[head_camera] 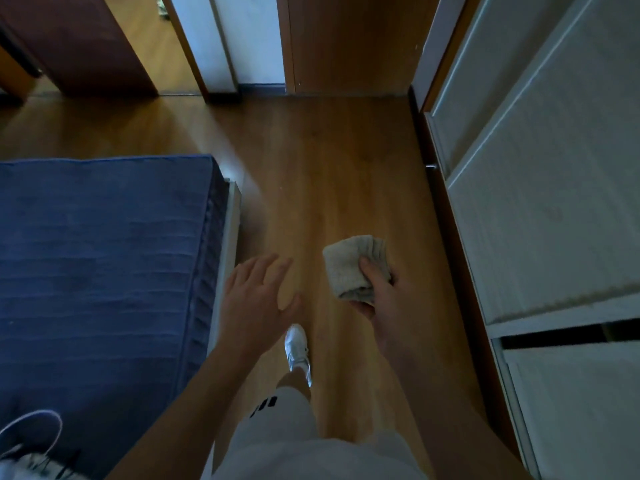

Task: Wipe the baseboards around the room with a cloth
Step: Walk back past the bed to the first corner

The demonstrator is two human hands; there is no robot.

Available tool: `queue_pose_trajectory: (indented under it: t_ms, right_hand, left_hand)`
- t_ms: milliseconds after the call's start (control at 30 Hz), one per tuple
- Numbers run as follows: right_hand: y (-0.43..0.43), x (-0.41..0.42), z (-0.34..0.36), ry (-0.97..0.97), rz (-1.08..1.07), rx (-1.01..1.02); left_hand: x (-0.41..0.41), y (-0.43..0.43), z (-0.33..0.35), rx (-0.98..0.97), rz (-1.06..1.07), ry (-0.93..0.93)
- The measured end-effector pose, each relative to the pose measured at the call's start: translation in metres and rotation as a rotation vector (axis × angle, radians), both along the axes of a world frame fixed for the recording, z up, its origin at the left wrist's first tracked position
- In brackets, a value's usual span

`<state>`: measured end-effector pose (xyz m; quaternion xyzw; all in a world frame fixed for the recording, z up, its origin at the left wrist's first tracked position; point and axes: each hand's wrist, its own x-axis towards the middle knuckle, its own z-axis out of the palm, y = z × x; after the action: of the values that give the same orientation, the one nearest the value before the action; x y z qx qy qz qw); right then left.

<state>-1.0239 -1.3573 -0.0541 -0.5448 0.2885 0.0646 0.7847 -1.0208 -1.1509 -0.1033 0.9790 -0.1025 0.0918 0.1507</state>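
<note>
My right hand (pixel 384 292) grips a folded beige cloth (pixel 349 268), thumb on top, held over the wooden floor in front of me. My left hand (pixel 258 296) hovers beside it with fingers spread and holds nothing. A dark baseboard (pixel 261 89) runs along the far wall under a white panel. Another dark strip of baseboard (pixel 414 105) follows the right side beneath the white wardrobe.
A bed with a blue cover (pixel 104 265) fills the left. White wardrobe doors (pixel 540 209) line the right, leaving a narrow strip of wooden floor (pixel 329 161) between. A brown door (pixel 349 43) stands ahead; a doorway opens at far left. My white shoe (pixel 297 348) steps forward.
</note>
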Motion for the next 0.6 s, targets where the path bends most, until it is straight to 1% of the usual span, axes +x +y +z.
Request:
queue_pose_trajectory:
  t_ms: [167, 267, 467, 600]
  right_hand:
    - [0.026, 0.113, 0.003, 0.028, -0.018, -0.003]
    - [0.039, 0.175, 0.005, 0.015, -0.022, 0.008]
    - [0.046, 0.264, 0.000, 0.026, -0.035, 0.009]
    - [0.040, 0.324, -0.008, 0.046, -0.037, 0.024]
  left_hand:
    - [0.113, 0.024, 0.010, -0.012, 0.002, 0.009]
    - [0.176, 0.035, 0.013, 0.025, -0.013, 0.021]
    - [0.270, 0.040, 0.011, 0.059, -0.037, 0.051]
    - [0.329, 0.034, 0.007, 0.037, -0.037, 0.053]
